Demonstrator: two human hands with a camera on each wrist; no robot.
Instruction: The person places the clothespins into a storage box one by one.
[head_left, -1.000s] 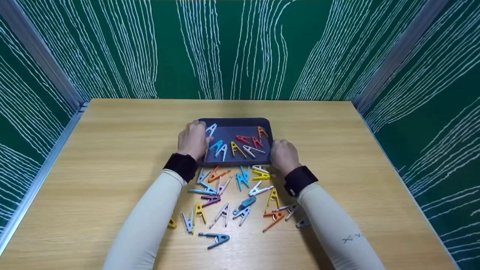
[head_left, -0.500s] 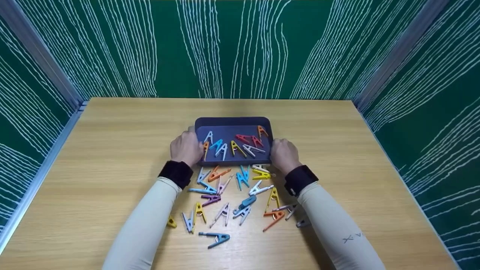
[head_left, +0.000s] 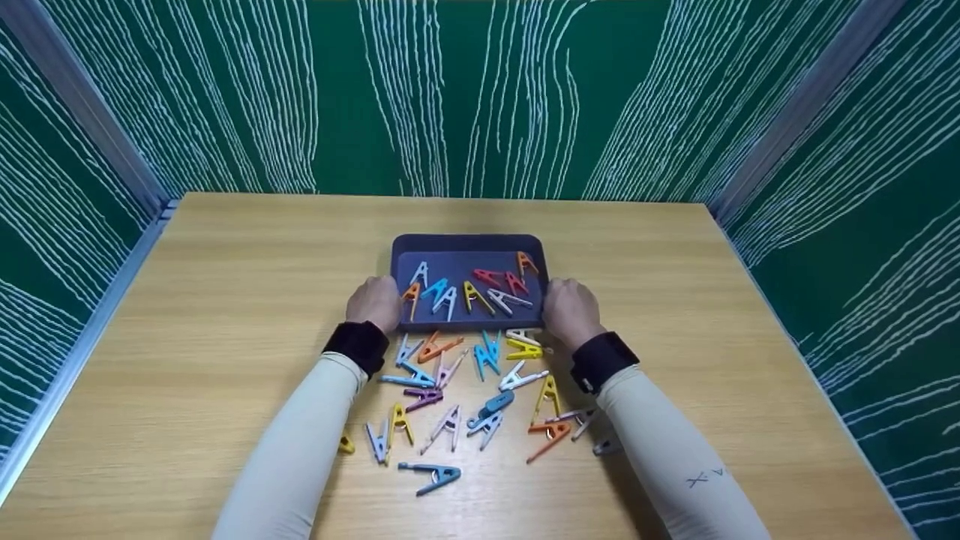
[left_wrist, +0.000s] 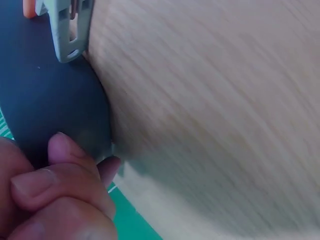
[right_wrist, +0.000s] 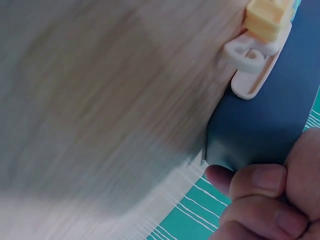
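Note:
A dark shallow tray [head_left: 469, 243] lies on the wooden table, held from both sides. My left hand [head_left: 374, 303] grips its left side near the front corner; in the left wrist view, curled fingers [left_wrist: 67, 185] meet the dark tray wall [left_wrist: 55, 95]. On the opposite side my right hand [head_left: 571, 311] grips the wall, its fingers [right_wrist: 260, 180] bent at the tray's corner in the right wrist view. Inside the tray lie several plastic clothespins, among them a yellow clothespin [head_left: 477, 298], a red clothespin [head_left: 515, 283] and an orange clothespin [head_left: 411, 298].
Many more clothespins are scattered in front of the tray, between the forearms, including a blue clothespin [head_left: 431, 477] and a purple clothespin [head_left: 424, 397]. A few lie right against the tray's front wall. Green panels with white lines [head_left: 480, 97] enclose the table.
My left hand has come back from the tray's far left, uncovering an orange clothespin, and now grips lower on the left side. A pale clothespin there shifted slightly nearer. My right hand stays put.

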